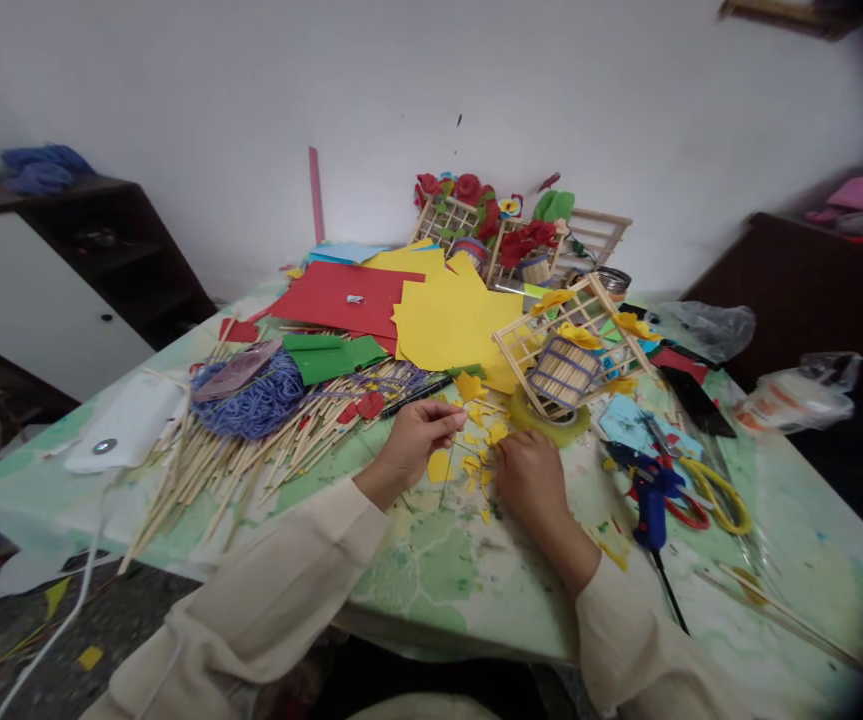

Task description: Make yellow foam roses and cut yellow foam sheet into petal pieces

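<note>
My left hand [420, 445] hovers over the middle of the table with thumb and fingertips pinched together. A small pale bit seems to show at its fingertips, too small to name. My right hand [532, 480] is closed, knuckles up, low among yellow paper scraps [476, 465]; its fingertips are hidden, so I cannot tell what they hold. Just beyond it a roll of yellowish tape [525, 415] lies flat. A stick-built lattice frame [562, 375] with yellow paper flowers leans over the tape roll.
Left are wooden sticks [243, 480], purple yarn [251, 400] and a white box [120, 430] with a cable. Yellow sheets [453, 325] and red paper [333, 290] lie behind. Right are a blue glue gun [650, 500] and yellow-handled scissors [723, 500]. Flowered frames [491, 230] stand against the wall.
</note>
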Motion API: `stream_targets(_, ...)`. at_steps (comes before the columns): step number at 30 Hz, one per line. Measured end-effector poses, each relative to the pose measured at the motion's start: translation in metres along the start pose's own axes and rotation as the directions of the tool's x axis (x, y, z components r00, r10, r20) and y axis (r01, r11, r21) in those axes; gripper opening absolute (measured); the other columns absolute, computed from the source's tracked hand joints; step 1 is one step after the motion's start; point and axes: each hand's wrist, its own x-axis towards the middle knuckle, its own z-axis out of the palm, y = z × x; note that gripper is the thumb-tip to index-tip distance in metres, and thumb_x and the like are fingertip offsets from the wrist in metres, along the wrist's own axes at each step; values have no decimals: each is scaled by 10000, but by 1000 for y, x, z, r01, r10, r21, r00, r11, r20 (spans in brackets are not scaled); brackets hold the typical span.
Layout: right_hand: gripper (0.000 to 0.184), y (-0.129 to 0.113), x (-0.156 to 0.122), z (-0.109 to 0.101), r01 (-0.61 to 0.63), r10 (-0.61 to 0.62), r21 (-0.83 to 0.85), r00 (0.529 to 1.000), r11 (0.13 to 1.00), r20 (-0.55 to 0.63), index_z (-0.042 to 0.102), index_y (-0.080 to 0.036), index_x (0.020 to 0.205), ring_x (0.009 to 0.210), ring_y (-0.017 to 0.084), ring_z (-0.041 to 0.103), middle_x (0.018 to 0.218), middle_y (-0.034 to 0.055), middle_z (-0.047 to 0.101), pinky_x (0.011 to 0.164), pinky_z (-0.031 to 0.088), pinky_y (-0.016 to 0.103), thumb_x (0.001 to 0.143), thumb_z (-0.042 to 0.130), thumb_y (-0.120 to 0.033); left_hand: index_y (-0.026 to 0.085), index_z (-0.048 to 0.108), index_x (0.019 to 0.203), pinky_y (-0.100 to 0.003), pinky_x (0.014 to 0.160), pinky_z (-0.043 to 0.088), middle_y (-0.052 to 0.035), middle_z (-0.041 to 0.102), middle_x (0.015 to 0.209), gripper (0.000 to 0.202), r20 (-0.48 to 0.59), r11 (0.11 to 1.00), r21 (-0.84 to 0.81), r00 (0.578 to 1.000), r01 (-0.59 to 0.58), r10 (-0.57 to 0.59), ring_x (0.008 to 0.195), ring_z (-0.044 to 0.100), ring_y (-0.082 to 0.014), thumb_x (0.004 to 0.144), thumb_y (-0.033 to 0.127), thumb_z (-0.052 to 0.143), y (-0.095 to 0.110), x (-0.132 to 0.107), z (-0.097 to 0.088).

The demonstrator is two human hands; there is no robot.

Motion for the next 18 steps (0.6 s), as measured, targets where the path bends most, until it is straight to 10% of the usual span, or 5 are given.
stream_targets(10, 136, 16, -1, -11, -193, 239, 267, 959, 944, -155, 535, -184, 658, 711, 202, 482, 671, 49, 554, 665, 344, 332, 753, 437, -187, 124, 686, 684, -177, 448, 329, 4, 608, 597, 238, -5, 1000, 15, 1000, -8, 8, 467, 446, -30, 532, 260, 809, -3, 3, -2)
stream_targets(18, 221, 15, 0, -20, -226, 405, 750, 912, 622, -61, 524, -185, 676, 629, 153, 491, 646, 0, 543, 565, 343, 267, 819, 452, -337, 126, 676, 694, -176, 454, 341, 12, 598, 601, 254, 8, 997, 70, 999, 44, -44, 465, 443, -27, 540, 282, 805, -7, 0, 2)
